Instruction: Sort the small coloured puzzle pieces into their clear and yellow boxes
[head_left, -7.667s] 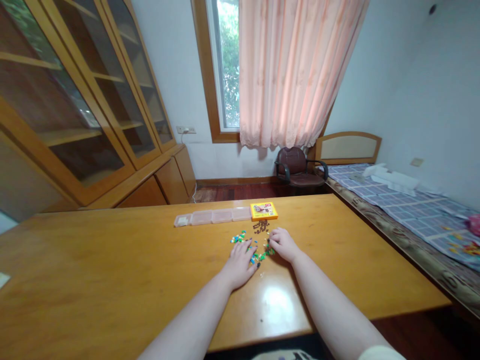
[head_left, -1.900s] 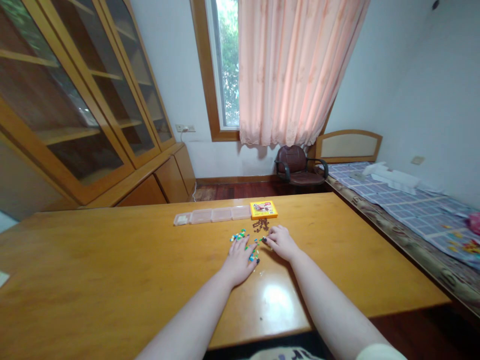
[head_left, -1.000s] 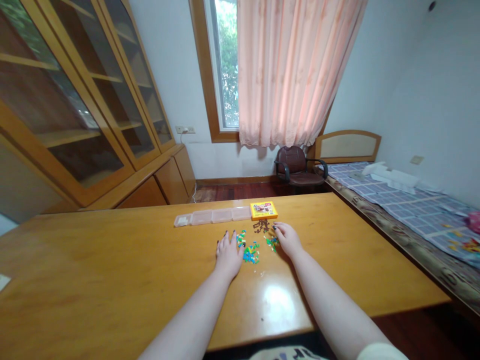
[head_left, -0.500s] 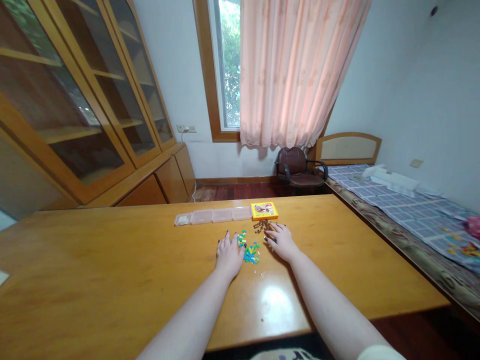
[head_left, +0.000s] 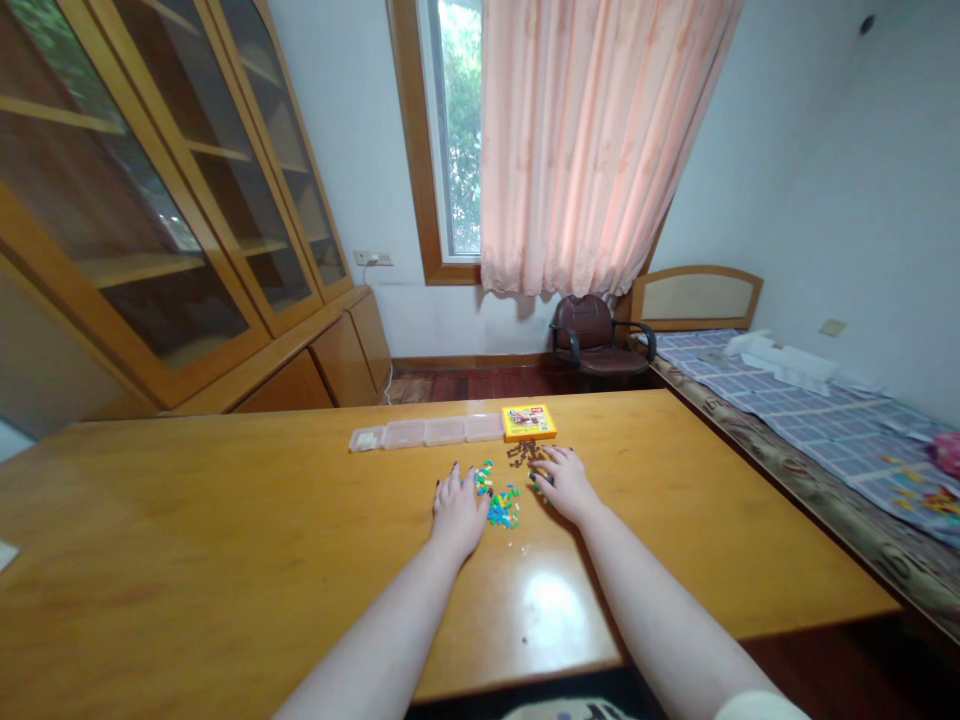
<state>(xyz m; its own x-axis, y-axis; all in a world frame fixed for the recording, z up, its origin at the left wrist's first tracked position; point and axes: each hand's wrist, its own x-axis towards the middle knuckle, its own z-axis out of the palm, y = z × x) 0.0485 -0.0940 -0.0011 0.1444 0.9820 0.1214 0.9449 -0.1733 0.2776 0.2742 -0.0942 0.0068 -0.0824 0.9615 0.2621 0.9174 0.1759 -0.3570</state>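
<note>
My left hand (head_left: 459, 512) lies palm down on the wooden table (head_left: 225, 520), fingers apart, at the left side of a pile of small blue, green and yellow pieces (head_left: 504, 508). More green and white pieces (head_left: 484, 474) lie by its fingertips. On the other side, my right hand (head_left: 565, 484) rests with spread fingers, beside a heap of small brown pieces (head_left: 522, 453). A few coloured bits show under its thumb. A yellow box (head_left: 529, 422) with a printed top is beyond the brown heap. Neither hand visibly holds anything.
Clear plastic trays (head_left: 427, 432) stand in a row left of the yellow box. Behind the table is a brown armchair (head_left: 592, 335). A bed (head_left: 795, 400) with a checked cover is at the right, and a glass-fronted cabinet (head_left: 285, 365) at the left.
</note>
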